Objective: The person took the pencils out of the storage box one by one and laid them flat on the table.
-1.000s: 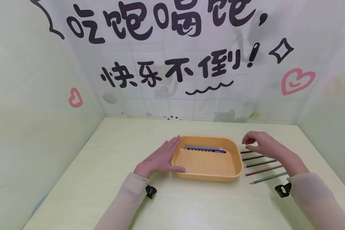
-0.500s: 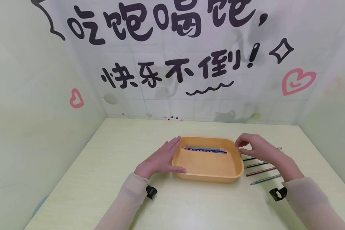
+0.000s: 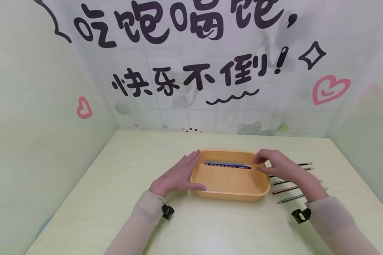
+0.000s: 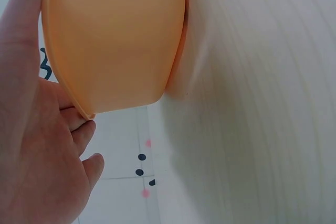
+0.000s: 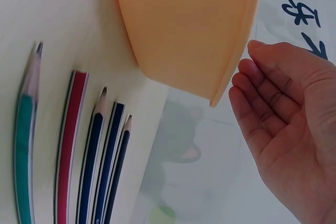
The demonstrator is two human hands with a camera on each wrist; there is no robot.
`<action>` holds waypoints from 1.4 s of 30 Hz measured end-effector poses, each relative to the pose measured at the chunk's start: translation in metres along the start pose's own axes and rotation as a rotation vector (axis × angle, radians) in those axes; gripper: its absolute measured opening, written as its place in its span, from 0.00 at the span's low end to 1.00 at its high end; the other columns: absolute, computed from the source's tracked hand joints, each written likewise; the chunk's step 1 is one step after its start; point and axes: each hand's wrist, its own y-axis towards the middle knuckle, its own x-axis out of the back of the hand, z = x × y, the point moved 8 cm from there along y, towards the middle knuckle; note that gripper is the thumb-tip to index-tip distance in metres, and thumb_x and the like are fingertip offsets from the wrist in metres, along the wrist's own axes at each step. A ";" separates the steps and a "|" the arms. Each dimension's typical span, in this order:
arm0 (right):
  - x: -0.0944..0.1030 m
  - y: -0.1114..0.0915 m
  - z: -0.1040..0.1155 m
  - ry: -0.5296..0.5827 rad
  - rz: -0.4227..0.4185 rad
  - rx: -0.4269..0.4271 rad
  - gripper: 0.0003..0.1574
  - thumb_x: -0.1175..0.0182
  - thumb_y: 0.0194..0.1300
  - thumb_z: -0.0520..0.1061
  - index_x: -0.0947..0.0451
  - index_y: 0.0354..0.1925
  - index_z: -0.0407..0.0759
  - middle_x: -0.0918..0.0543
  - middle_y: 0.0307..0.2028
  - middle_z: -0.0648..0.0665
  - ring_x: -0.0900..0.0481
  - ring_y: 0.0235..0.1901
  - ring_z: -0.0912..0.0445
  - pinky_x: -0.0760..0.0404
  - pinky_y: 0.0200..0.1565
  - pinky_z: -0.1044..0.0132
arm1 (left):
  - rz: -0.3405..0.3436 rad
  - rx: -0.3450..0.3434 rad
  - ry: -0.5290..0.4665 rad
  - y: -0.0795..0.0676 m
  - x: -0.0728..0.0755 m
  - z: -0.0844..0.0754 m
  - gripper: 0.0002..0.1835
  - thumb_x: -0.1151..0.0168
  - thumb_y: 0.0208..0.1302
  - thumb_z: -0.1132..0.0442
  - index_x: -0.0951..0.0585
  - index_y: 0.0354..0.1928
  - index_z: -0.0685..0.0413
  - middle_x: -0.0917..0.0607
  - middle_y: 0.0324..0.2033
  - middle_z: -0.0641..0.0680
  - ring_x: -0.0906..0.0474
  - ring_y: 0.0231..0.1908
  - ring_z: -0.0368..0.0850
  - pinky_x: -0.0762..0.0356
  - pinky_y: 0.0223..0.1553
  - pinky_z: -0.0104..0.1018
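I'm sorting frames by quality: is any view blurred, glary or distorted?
Head view: even soft light, faint shadows under the tray; wide-angle bending at the walls, all fairly sharp. Left wrist view: tray wall and left hand very close and soft. Right wrist view: pencils bowed by the lens, right hand clear; no glare.

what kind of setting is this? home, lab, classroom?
Probably a staged tabletop booth, not a real room: a pale wood-grain table boxed in by printed backdrop walls with cartoon lettering and hearts. On it, an orange tray and a row of pencils.
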 end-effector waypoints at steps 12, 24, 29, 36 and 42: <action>-0.016 0.013 0.011 0.058 0.021 0.042 0.10 0.33 0.62 0.34 0.20 0.43 0.37 0.15 0.40 0.42 0.16 0.44 0.46 0.14 0.49 0.50 | 0.004 0.000 -0.008 0.000 -0.001 0.001 0.65 0.36 0.55 0.28 0.59 0.79 0.58 0.58 0.80 0.54 0.61 0.80 0.50 0.61 0.81 0.47; -0.034 0.028 0.025 0.103 0.033 0.107 0.10 0.33 0.62 0.35 0.20 0.42 0.36 0.15 0.40 0.41 0.16 0.42 0.46 0.14 0.48 0.49 | 0.010 0.009 -0.001 0.001 -0.002 0.002 0.65 0.36 0.55 0.28 0.58 0.79 0.59 0.58 0.80 0.55 0.62 0.80 0.50 0.62 0.81 0.47; -0.042 0.035 0.028 0.121 0.047 0.138 0.11 0.33 0.61 0.35 0.20 0.43 0.35 0.15 0.40 0.39 0.15 0.43 0.46 0.14 0.50 0.50 | 0.009 0.013 0.003 0.001 -0.001 0.003 0.66 0.36 0.54 0.28 0.57 0.79 0.59 0.58 0.80 0.55 0.61 0.80 0.50 0.61 0.81 0.47; -0.050 0.044 0.033 0.105 0.022 0.191 0.11 0.32 0.61 0.35 0.20 0.42 0.35 0.14 0.39 0.39 0.14 0.42 0.48 0.13 0.48 0.53 | 0.002 -0.002 0.011 0.003 -0.002 0.002 0.66 0.35 0.54 0.27 0.57 0.79 0.59 0.57 0.80 0.55 0.61 0.80 0.51 0.60 0.81 0.48; -0.057 0.052 0.036 0.151 0.047 0.175 0.11 0.34 0.63 0.37 0.20 0.45 0.35 0.14 0.42 0.39 0.15 0.45 0.47 0.13 0.50 0.53 | 0.006 -0.002 0.006 0.001 -0.002 0.001 0.66 0.36 0.54 0.27 0.58 0.79 0.59 0.58 0.80 0.55 0.61 0.80 0.51 0.61 0.81 0.48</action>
